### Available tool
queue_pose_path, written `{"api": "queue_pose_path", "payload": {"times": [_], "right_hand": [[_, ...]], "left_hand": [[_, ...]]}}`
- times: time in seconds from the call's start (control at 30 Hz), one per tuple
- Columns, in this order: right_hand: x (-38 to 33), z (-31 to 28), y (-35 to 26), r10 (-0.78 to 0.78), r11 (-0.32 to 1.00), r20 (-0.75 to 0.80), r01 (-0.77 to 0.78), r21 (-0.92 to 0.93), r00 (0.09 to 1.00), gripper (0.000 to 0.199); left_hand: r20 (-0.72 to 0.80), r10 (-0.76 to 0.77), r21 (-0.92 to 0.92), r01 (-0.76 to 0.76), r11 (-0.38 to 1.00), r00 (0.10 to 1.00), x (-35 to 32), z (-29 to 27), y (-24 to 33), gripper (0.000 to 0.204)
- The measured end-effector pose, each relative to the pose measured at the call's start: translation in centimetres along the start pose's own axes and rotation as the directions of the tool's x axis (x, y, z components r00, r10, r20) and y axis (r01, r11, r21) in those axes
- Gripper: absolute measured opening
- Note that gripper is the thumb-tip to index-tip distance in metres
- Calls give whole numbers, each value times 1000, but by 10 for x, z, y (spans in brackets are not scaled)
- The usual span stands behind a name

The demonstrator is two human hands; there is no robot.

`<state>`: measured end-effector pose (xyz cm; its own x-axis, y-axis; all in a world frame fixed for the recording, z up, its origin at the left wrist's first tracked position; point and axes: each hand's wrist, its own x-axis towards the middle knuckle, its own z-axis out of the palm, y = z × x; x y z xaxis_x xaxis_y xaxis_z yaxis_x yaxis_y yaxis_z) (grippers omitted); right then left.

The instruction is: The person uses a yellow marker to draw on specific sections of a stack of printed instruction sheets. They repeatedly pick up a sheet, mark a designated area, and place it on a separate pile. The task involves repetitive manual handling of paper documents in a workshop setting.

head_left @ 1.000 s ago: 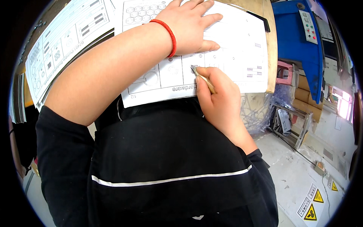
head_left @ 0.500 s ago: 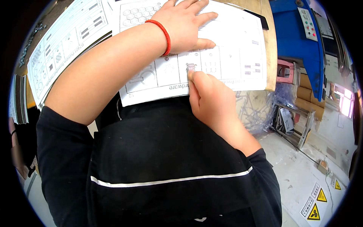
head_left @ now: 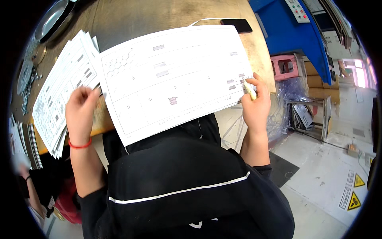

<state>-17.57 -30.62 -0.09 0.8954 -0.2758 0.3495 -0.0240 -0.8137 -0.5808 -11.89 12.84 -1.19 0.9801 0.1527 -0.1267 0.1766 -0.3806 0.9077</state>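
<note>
A large white printed sheet (head_left: 175,71) with line drawings lies tilted across the table's near edge, partly over my lap. Purplish smudging (head_left: 173,100) covers one small drawing. My right hand (head_left: 256,105) is closed at the sheet's right edge, pinching a short pale-yellow stick with a narrow tip (head_left: 250,90); whether it also grips the paper, I cannot tell. Beside the left edge, my left hand (head_left: 80,113), with a red cord bracelet (head_left: 80,145), has thumb and fingers pinched together. What lies between them, if anything, is hidden.
A fanned stack of printed sheets (head_left: 65,85) lies at the left. Dark pans (head_left: 53,20) and small metal parts (head_left: 27,93) are behind it. A black phone (head_left: 237,26) rests at the back right. Beyond the wooden table (head_left: 167,16) stand a blue machine (head_left: 292,40) and pink stool (head_left: 284,67).
My left hand has lifted off the sheet and drawn back to its left edge. My right hand has moved right from the small drawing to the right edge. The view has shifted.
</note>
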Motion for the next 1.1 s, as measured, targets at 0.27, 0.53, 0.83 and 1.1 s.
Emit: {"api": "queue_pose_path", "payload": {"times": [0.27,0.53,0.83,1.1], "right_hand": [[4,7,0,-54,975,0,53,-215,999,38],[8,11,5,6,997,-3,-6,-72,1000,39],[12,-2,-11,281,894,80,-292,340,956,39],[6,14,-20,202,906,93,-222,361,975,41]], "left_hand": [[368,-284,-326,409,852,886,-24,6,-16,19],[431,-244,-324,401,857,869,-24,9,-18,20],[382,-194,-392,349,851,903,-31,2,-9,25],[-359,-247,-37,251,967,900,11,-211,-132,41]]}}
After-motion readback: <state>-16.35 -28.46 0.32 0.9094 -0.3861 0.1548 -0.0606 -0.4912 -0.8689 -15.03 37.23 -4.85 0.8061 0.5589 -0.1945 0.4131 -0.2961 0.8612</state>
